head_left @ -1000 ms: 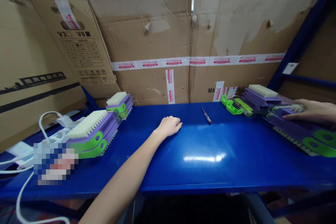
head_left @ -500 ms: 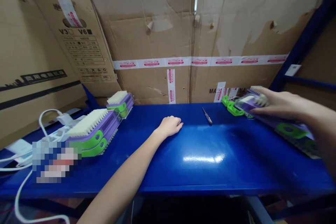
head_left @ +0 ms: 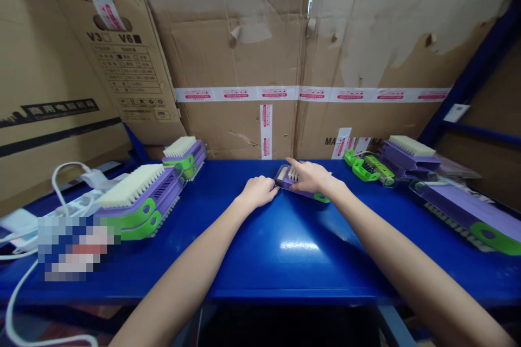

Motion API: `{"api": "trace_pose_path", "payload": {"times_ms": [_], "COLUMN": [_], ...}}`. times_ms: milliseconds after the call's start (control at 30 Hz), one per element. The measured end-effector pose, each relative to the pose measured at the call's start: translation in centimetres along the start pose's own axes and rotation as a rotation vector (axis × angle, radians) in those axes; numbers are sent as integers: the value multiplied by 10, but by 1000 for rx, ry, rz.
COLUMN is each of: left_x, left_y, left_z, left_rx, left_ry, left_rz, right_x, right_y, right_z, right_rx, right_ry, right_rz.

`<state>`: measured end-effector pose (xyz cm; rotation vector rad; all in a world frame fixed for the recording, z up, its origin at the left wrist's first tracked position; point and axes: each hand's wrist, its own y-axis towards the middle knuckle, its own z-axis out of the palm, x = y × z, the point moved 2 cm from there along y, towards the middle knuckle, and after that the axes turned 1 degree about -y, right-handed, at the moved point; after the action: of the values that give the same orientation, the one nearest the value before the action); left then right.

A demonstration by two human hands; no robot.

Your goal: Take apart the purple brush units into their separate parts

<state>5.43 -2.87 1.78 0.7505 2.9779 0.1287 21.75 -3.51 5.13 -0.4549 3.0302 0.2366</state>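
Observation:
Over the middle of the blue table (head_left: 244, 260), my right hand (head_left: 310, 176) grips a purple brush (head_left: 303, 190) from above. Pale bristles face up on this brush, a clear part forms its left end and a green piece its right end. Closed fingers of my left hand (head_left: 257, 192) meet the clear left end, with the thumb at its near corner. Part of the brush is hidden under my right hand. The screwdriver seen earlier is out of sight.
At the left stand two stacks of purple-green brushes, one near (head_left: 134, 187) and one farther back (head_left: 181, 149), beside a power strip (head_left: 69, 203) with white cables. Right are green parts (head_left: 366, 169), more brushes (head_left: 411, 146) and a brush lying bristles down (head_left: 459, 200). Cardboard (head_left: 228, 124) walls the back.
My right hand has come from the right side to the table's middle, carrying a purple brush. My left hand stays nearly in place and now touches its end.

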Motion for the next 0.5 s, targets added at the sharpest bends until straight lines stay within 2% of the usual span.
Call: {"api": "trace_pose_path", "payload": {"times_ms": [167, 333, 500], "left_x": [-1, -1, -1], "left_y": [0, -1, -1], "left_z": [2, 3, 2], "left_rx": [-17, -33, -41], "left_ry": [-4, 4, 23], "left_rz": [8, 21, 4], "right_x": [7, 5, -17], "right_y": [7, 4, -8], "right_z": [10, 7, 3], "right_rx": [-144, -257, -236], "right_ry": [-36, 59, 150], "right_rz": [-15, -55, -14]}}
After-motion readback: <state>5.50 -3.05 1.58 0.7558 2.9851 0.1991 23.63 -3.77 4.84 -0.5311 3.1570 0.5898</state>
